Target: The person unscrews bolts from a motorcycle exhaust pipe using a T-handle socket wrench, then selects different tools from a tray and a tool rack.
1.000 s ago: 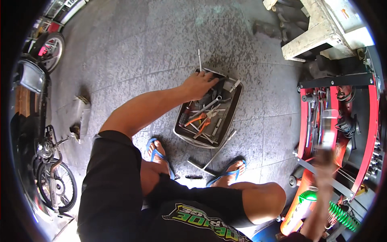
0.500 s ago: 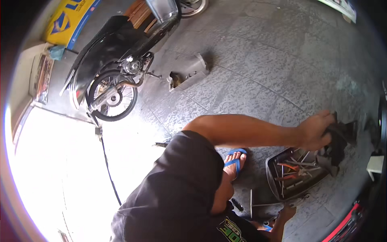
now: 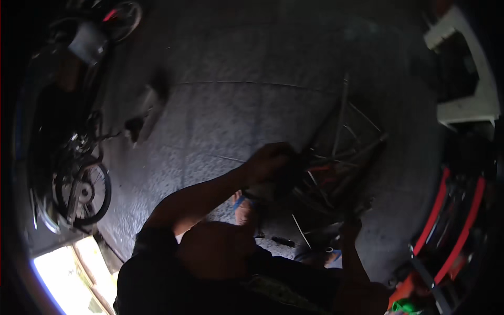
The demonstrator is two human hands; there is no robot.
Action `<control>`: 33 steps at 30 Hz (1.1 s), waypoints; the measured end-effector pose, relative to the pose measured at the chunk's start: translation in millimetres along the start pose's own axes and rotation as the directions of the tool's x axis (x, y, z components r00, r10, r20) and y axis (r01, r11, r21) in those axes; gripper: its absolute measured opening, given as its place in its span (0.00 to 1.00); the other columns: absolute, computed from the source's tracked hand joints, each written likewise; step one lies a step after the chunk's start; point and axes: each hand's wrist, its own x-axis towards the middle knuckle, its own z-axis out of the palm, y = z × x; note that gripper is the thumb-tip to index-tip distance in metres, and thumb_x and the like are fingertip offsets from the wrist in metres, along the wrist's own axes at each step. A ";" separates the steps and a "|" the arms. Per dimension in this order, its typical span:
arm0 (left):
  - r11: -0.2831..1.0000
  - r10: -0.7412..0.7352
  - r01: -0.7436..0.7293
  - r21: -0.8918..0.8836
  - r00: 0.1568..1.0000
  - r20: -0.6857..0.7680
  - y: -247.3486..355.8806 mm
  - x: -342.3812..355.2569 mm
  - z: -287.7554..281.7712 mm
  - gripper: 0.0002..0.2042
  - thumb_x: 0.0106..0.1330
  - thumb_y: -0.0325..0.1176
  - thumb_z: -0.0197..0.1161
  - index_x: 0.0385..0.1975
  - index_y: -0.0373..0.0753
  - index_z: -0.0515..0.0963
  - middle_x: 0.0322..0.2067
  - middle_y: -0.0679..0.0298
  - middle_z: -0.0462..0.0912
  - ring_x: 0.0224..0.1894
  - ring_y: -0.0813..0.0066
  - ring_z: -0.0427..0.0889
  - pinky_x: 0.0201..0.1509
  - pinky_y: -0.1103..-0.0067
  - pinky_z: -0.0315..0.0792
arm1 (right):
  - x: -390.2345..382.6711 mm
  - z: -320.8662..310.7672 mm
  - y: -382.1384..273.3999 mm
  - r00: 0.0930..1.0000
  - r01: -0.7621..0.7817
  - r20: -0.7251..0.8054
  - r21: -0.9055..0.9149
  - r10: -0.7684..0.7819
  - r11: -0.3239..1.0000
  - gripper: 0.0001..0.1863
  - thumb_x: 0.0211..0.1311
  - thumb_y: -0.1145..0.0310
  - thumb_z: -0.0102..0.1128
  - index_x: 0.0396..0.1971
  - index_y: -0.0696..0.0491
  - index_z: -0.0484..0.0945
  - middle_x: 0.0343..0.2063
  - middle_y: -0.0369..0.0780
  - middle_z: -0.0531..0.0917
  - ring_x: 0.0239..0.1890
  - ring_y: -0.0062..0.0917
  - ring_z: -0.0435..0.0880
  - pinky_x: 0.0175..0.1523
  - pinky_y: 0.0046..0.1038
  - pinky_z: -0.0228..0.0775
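The picture is dim and partly blurred. My left hand [image 3: 270,160] is closed on a dark, crumpled cloth [image 3: 282,182] beside the left end of a black tool tray [image 3: 362,181]. Inside the tray lie several long metal tools and orange-handled pliers [image 3: 326,168]. My right hand [image 3: 350,227] is at the tray's near edge, its fingers lost in shadow; whether it grips anything cannot be made out. A thin T-handle wrench [image 3: 301,231] lies on the floor between my hands, close to my feet.
A motorcycle [image 3: 79,189] stands at the left, with a grey plastic cover piece [image 3: 149,113] on the floor beside it. A white plastic stool [image 3: 470,113] is at the far right. Nearer right is a frame with red bars [image 3: 459,231].
My view has turned to the right and the picture has darkened. My left hand, with the cloth, has moved from the tray's far right side to its left end.
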 end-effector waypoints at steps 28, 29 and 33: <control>0.534 0.150 0.324 0.781 0.873 -0.465 -40.9 -4.6 -57.7 0.19 0.62 0.46 0.57 0.32 0.33 0.79 0.27 0.44 0.81 0.32 0.46 0.82 0.35 0.62 0.72 | 173.2 -205.9 -174.3 0.989 0.029 -0.146 0.026 -0.025 0.999 0.22 0.60 0.58 0.59 0.46 0.61 0.75 0.36 0.60 0.82 0.43 0.55 0.81 0.47 0.47 0.71; 0.551 0.134 0.337 0.763 0.867 -0.480 -42.0 -7.3 -57.8 0.19 0.62 0.46 0.57 0.31 0.33 0.79 0.26 0.44 0.81 0.32 0.45 0.82 0.35 0.62 0.72 | 167.9 -198.4 -185.1 0.982 0.011 -0.188 0.052 -0.001 0.999 0.21 0.59 0.58 0.60 0.44 0.60 0.76 0.35 0.59 0.82 0.42 0.54 0.81 0.47 0.47 0.71; 0.558 0.130 0.326 0.763 0.874 -0.468 -46.6 -2.5 -54.8 0.19 0.62 0.46 0.57 0.33 0.32 0.79 0.27 0.45 0.82 0.33 0.48 0.83 0.36 0.63 0.73 | 154.3 -184.3 -200.3 0.919 0.072 -0.395 0.154 -0.006 0.986 0.17 0.60 0.65 0.59 0.44 0.61 0.75 0.34 0.58 0.82 0.41 0.53 0.81 0.47 0.46 0.72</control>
